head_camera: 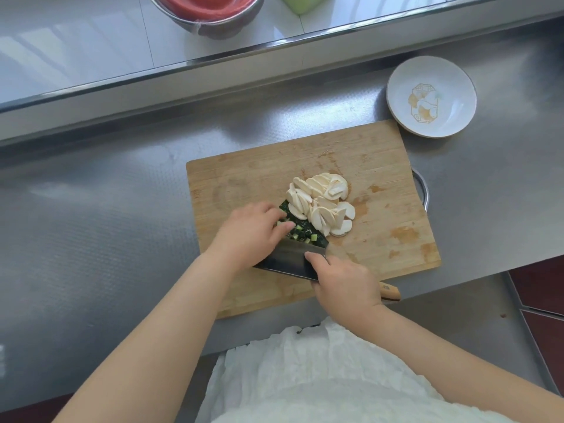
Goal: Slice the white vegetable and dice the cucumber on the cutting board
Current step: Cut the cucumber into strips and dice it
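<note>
1. Gripping the cleaver [290, 261] by its wooden handle, your right hand [345, 285] has its forefinger laid along the blade, which is tilted on the near part of the bamboo cutting board [381, 166].
2. Your left hand [253, 230] lies with fingers curled over the diced cucumber [300, 235], pressing the dark green bits against the blade's far side; whether it pinches any you cannot tell.
3. The white vegetable slices [320, 203] lie fanned in a pile just beyond and right of the cucumber, touching it.
4. A white plate with a gold motif [432, 96] sits off the board's far right corner on the steel counter [91, 209].
5. On the far ledge stand a metal bowl with red contents [210, 13] and a pale green object [302, 3], both cut off by the frame.
</note>
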The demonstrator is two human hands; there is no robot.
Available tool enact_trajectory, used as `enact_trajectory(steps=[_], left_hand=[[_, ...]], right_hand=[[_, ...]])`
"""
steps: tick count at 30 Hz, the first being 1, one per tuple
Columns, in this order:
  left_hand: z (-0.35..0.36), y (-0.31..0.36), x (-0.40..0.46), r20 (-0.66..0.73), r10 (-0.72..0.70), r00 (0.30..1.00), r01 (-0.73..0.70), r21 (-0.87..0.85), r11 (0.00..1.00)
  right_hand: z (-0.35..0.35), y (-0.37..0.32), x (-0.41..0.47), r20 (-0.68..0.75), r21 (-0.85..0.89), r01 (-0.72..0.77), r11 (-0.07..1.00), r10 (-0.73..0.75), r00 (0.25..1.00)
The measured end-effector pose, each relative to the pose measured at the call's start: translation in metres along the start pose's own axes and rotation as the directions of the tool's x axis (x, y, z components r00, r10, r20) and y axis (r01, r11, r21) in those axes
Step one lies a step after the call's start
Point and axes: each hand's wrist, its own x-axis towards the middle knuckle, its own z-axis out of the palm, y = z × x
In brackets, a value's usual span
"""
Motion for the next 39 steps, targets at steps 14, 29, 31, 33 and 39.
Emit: enact_trajectory(steps=[14, 29, 31, 33, 39], left_hand=[[0.109, -0.012, -0.052, -0.300, -0.420, 0.857, 0.273, -0.426, 0.862], [0.119, -0.024, -0.047, -0.363, -0.331, 0.871, 0.214, -0.328, 0.920], [0.120, -0.025, -0.047, -0.376, -0.304, 0.875, 0.193, -0.303, 0.933], [0.121, -0.027, -0.046, -0.418, -0.248, 0.874, 0.159, -0.237, 0.958], [0.119, -0.032, -0.043, -0.460, -0.171, 0.871, 0.100, -0.174, 0.980]], right_hand=[[0.008, 0.001, 0.035, 0.238, 0.183, -0.107, 0.977, 0.062, 0.969], [0.017, 0.005, 0.037, 0.317, 0.198, -0.137, 0.971, 0.069, 0.946], [0.018, 0.007, 0.035, 0.325, 0.221, -0.152, 0.963, 0.075, 0.943], [0.018, 0.009, 0.036, 0.332, 0.244, -0.177, 0.953, 0.089, 0.939], [0.012, 0.004, 0.037, 0.297, 0.241, -0.170, 0.955, 0.094, 0.950]])
